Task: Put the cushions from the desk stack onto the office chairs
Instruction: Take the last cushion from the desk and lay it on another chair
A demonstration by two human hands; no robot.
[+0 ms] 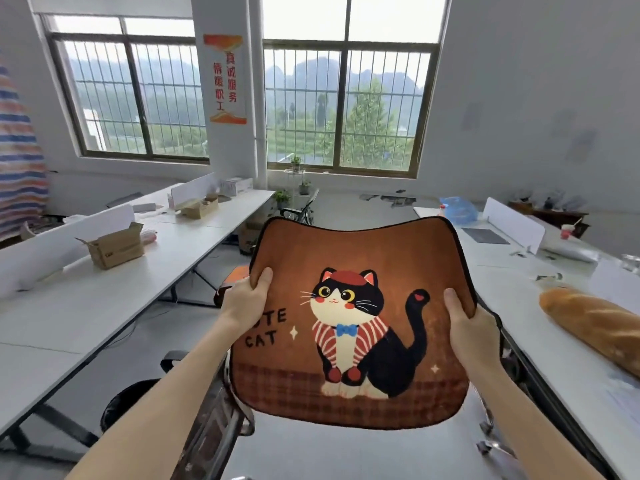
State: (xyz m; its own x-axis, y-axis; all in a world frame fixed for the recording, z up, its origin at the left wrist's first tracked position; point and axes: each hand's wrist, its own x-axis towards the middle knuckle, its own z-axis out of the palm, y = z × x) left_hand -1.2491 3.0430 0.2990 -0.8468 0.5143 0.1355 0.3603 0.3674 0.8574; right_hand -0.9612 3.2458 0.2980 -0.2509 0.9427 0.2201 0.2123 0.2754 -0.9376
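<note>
Head | left hand point(246, 303), right hand point(467, 327) grip cushion point(363, 251) edges | white desks point(104, 306) flank | barred windows point(343, 109) behind

Office, long white desks point(221, 216), desk dividers point(512, 220)

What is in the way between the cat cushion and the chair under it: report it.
Nothing visible: the left hand and right hand grip the cat cushion above the chair seat, whose visible part lies bare.

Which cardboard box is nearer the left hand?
The front box, nearer the camera; the other box sits farther back along the same desk.
</note>
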